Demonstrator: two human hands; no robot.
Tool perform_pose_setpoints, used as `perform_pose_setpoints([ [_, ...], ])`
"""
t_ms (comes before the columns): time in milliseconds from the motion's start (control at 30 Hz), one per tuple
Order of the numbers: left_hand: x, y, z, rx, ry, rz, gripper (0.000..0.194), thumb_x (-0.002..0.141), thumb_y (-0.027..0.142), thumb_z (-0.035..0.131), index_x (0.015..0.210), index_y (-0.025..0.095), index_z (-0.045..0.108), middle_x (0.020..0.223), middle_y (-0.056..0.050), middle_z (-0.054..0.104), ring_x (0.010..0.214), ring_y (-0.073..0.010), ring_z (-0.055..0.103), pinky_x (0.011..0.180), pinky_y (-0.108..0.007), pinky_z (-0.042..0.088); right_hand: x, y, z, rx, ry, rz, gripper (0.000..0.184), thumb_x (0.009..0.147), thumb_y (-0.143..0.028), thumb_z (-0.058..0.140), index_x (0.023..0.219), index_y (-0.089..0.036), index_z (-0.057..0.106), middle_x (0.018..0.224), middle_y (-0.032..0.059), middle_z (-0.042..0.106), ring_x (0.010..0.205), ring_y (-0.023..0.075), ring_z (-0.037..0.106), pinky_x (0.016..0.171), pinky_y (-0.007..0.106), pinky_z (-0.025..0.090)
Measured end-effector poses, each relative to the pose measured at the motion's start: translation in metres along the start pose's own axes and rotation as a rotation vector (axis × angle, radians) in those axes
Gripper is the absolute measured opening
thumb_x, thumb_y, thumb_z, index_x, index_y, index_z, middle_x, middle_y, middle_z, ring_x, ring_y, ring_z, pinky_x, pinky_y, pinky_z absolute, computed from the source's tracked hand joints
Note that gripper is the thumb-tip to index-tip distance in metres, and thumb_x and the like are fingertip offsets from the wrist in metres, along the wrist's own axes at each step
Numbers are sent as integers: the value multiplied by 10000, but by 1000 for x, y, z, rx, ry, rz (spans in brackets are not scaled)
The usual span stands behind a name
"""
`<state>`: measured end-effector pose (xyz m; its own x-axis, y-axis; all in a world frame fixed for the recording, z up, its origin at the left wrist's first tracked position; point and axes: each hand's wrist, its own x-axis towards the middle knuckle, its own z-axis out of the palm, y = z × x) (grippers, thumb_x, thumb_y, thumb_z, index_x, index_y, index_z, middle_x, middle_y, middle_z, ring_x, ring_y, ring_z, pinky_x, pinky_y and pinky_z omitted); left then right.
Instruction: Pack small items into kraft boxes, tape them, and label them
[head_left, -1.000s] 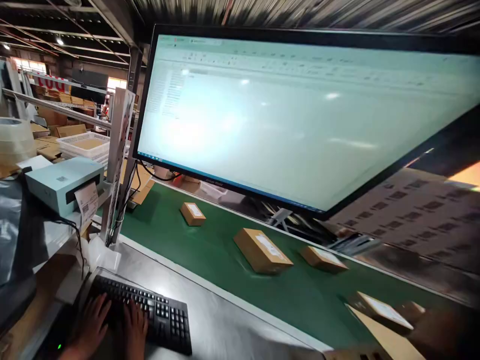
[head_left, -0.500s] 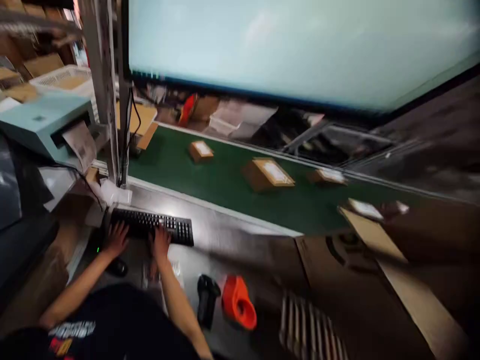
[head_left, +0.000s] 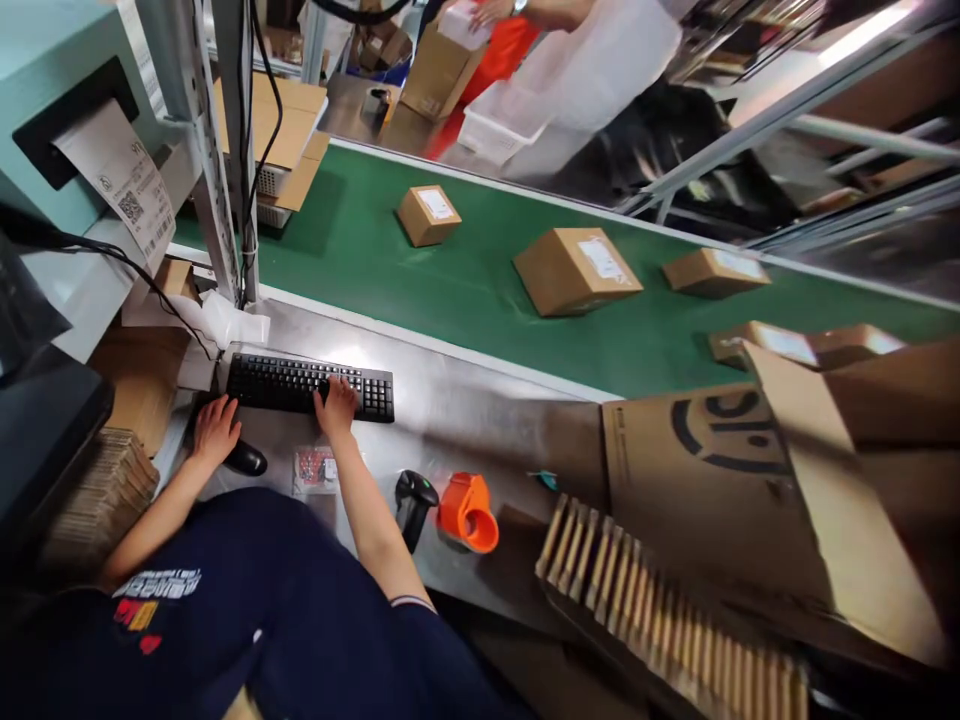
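My right hand [head_left: 337, 405] lies over the right part of a black keyboard [head_left: 274, 382], fingers apart and touching keys near the number pad. Beside the keyboard's left end, my left hand [head_left: 217, 428] rests low with its fingers spread, holding nothing. Just right of that hand is a black mouse [head_left: 246, 458]. A clear plastic packet with red and white contents [head_left: 315, 470] lies on the metal table [head_left: 480, 390], left of my right forearm. Farther right, a black handheld scanner [head_left: 414, 500] and an orange tape dispenser [head_left: 469, 512] sit side by side.
Behind the table runs a green conveyor belt [head_left: 480, 260] bearing several labelled cardboard boxes [head_left: 577, 270]. A label printer [head_left: 45, 100] stands at left. Stacked flat cardboard [head_left: 667, 610] and a large open carton [head_left: 705, 480] occupy the right. Across the belt, another person's hand [head_left: 495, 12] touches a box.
The view has tipped down, so the monitor is out of sight. My left hand has moved off the keyboard to its left end; my right hand stays on the keys, slightly farther right.
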<state>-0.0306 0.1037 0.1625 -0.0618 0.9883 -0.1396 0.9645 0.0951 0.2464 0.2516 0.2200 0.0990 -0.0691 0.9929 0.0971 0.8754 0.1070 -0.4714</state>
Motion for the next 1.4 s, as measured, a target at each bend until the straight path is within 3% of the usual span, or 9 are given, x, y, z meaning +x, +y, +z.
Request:
perform_pose_setpoints([
  [100,-17,-9,12,8,134,-11,529,1026,324,427,1473,147,649,1520,-183,662,1388,-375,622,1164,-537,514,-3,6,-1,-61,65,-43,425,1070,-343,473,1402,-129,629,1401,221,720,1444,355,546,1221,581,358],
  [233,-8,-27,80,23,339,3,496,987,308,447,1379,264,747,1445,-89,738,1288,-316,701,1073,-477,591,4,43,33,-83,242,-89,472,1076,-444,422,1370,-178,678,1368,213,743,1378,394,636,1174,608,427],
  [333,19,-34,120,28,364,0,521,956,272,482,1403,337,742,1498,-26,714,1336,-299,693,1093,-456,599,19,70,61,-52,330,-133,499,1065,-515,412,1377,-235,683,1383,177,750,1364,402,657,1144,618,474],
  [700,51,-18,142,20,282,18,631,915,224,535,1533,307,633,1651,-51,559,1491,-308,584,1200,-473,546,29,88,75,-28,376,-137,469,997,-486,476,1312,-256,737,1348,172,772,1311,433,699,1092,654,531],
  [800,50,-13,125,52,201,-10,663,908,196,517,1562,259,601,1672,-83,536,1515,-314,557,1222,-493,513,32,76,66,-50,347,-113,491,997,-473,456,1294,-207,742,1332,210,770,1277,445,711,1078,662,532],
  [1000,10,22,-3,33,54,-42,539,944,185,500,1446,132,688,1546,-177,654,1457,-357,582,1196,-543,486,-7,-2,16,-41,63,-209,439,1046,-321,465,1393,-163,683,1504,212,672,1423,403,579,1192,612,423],
  [1067,10,25,-27,14,7,-35,514,954,189,510,1430,102,683,1545,-204,647,1458,-371,565,1207,-564,460,-23,-28,11,-2,-111,-323,403,1032,-242,481,1365,-149,689,1537,204,648,1421,349,567,1206,570,411],
  [1200,10,9,-14,-13,-104,-41,526,998,175,451,1496,128,616,1690,-145,511,1587,-308,412,1310,-520,332,-54,-58,26,66,-316,-435,398,1019,-227,539,1391,-138,652,1559,185,629,1448,300,524,1211,485,398],
  [1400,0,3,-2,-32,-87,13,564,982,194,496,1538,151,579,1701,-160,492,1586,-320,417,1278,-541,372,-80,-77,33,89,-332,-489,363,1042,-286,537,1348,-128,650,1568,190,617,1493,300,471,1219,466,380],
])
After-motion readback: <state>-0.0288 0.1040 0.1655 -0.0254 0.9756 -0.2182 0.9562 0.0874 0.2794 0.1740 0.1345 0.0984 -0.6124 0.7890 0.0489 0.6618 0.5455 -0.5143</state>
